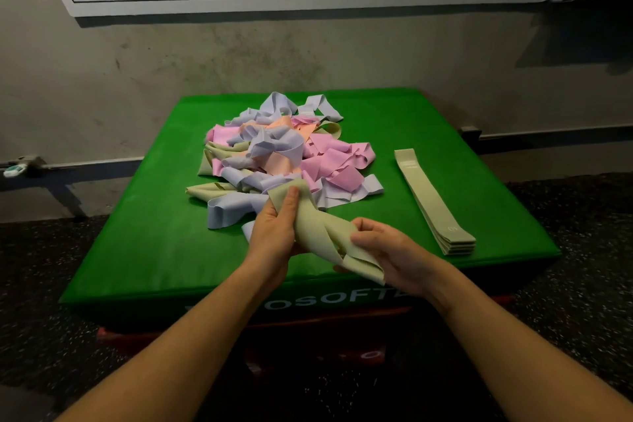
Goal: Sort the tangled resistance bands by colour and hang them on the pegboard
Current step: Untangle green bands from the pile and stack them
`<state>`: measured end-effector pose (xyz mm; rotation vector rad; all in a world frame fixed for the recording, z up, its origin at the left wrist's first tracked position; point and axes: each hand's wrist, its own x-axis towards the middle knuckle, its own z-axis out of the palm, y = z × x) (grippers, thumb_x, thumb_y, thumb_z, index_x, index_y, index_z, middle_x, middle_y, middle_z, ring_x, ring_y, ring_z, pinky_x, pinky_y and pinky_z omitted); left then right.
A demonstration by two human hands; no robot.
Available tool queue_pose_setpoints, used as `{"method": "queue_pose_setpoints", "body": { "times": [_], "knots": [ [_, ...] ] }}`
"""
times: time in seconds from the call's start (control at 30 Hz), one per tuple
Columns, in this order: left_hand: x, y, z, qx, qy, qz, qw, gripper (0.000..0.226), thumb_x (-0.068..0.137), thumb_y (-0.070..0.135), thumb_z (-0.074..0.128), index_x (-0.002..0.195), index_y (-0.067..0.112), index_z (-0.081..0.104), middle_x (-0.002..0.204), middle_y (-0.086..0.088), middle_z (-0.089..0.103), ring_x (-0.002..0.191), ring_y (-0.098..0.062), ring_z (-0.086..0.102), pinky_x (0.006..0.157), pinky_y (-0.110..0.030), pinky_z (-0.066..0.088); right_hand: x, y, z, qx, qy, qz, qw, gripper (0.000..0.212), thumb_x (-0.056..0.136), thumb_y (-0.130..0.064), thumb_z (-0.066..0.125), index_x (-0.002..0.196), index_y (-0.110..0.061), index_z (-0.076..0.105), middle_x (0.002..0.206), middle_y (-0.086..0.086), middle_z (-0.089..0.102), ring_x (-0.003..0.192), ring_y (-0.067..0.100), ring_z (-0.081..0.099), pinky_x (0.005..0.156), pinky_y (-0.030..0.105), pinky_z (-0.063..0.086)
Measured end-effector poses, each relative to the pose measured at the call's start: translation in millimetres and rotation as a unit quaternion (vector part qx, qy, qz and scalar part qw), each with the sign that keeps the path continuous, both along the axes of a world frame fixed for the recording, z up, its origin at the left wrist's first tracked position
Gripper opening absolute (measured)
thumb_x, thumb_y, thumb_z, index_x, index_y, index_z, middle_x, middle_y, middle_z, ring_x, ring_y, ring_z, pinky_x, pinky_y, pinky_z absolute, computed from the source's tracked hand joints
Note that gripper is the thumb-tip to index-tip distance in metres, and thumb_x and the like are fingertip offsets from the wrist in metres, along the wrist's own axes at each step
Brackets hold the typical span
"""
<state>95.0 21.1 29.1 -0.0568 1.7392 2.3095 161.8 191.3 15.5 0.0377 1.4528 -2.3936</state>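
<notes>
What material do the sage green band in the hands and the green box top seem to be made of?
Sage green band, held by the left hand and right hand: probably woven elastic fabric, matte; it twists and folds softly without shine. Green box top: likely vinyl-covered foam padding, with a slight sheen, rounded edges and printed lettering on the front, though the padding itself is hidden.

A green padded box (pixel 144 243) with white lettering across its front face serves as the table, and it sits on a red box (pixel 342 319) on the dark speckled floor (pixel 582 284). On its top, towards the middle and back, lies a tangled heap of resistance bands (pixel 274 161) in lilac, pink, peach and pale olive. Well apart on the right lies a neat stack of flattened pale olive bands (pixel 433 202), running from back to front.
</notes>
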Motion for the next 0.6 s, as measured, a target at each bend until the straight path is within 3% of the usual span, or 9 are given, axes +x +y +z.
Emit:
{"method": "queue_pose_setpoints", "body": {
  "times": [0.07,0.17,0.23,0.33,0.47,0.6],
  "knots": [
    [0,2,1,-0.011,0.009,0.016,1.000,0.021,0.100,0.042,0.051,0.101,0.029,0.067,0.090,-0.001,0.069,0.080,-0.017,0.064,0.060,-0.038,0.056,3,2,-1,-0.050,0.005,0.029,0.998,0.055,0.056,-0.017,0.087,0.099,-0.007,0.054,0.098,0.014,0.063,0.088,0.024,0.064,0.084,0.042,0.057],
    [-2,3,2,-0.047,0.049,0.026,0.997,0.023,0.099,0.043,0.050,0.105,0.027,0.067,0.099,-0.003,0.071,0.092,-0.021,0.066,0.079,-0.042,0.059,6,4,2,-0.069,0.010,0.013,0.997,0.043,0.064,-0.003,0.077,0.102,-0.006,0.057,0.103,0.013,0.066,0.090,0.023,0.067,0.078,0.039,0.058],
    [-2,3,2,-0.075,0.066,0.015,0.995,0.030,0.098,0.045,0.051,0.111,0.024,0.068,0.101,-0.005,0.072,0.093,-0.023,0.066,0.083,-0.042,0.058,5,2,2,-0.017,0.000,-0.029,0.999,0.031,0.072,0.005,0.075,0.094,-0.008,0.055,0.093,0.011,0.066,0.078,0.018,0.067,0.065,0.030,0.058],
    [0,7,0,-0.092,0.073,-0.014,0.993,0.032,0.098,0.045,0.053,0.118,0.024,0.067,0.094,-0.003,0.071,0.087,-0.023,0.064,0.076,-0.042,0.056,0,-1,-2,0.048,-0.028,-0.103,0.993,0.022,0.089,0.005,0.056,0.081,-0.014,0.049,0.080,0.007,0.060,0.062,0.011,0.058,0.048,0.021,0.046],
    [6,11,1,-0.126,0.085,-0.044,0.987,0.024,0.099,0.043,0.051,0.103,0.025,0.067,0.081,0.001,0.068,0.072,-0.015,0.064,0.061,-0.031,0.052,-5,9,-11,0.190,-0.033,-0.179,0.965,0.030,0.091,0.004,0.052,0.077,-0.020,0.041,0.072,0.004,0.045,0.056,0.011,0.044,0.043,0.021,0.033],
    [6,12,-1,-0.151,0.085,-0.051,0.984,0.024,0.097,0.048,0.051,0.101,0.030,0.066,0.098,-0.004,0.072,0.091,-0.024,0.069,0.080,-0.042,0.058,0,13,-10,0.274,-0.047,-0.168,0.946,0.011,0.093,-0.005,0.051,0.096,-0.016,0.054,0.084,0.006,0.054,0.064,0.013,0.047,0.049,0.023,0.037]
  ]
}}
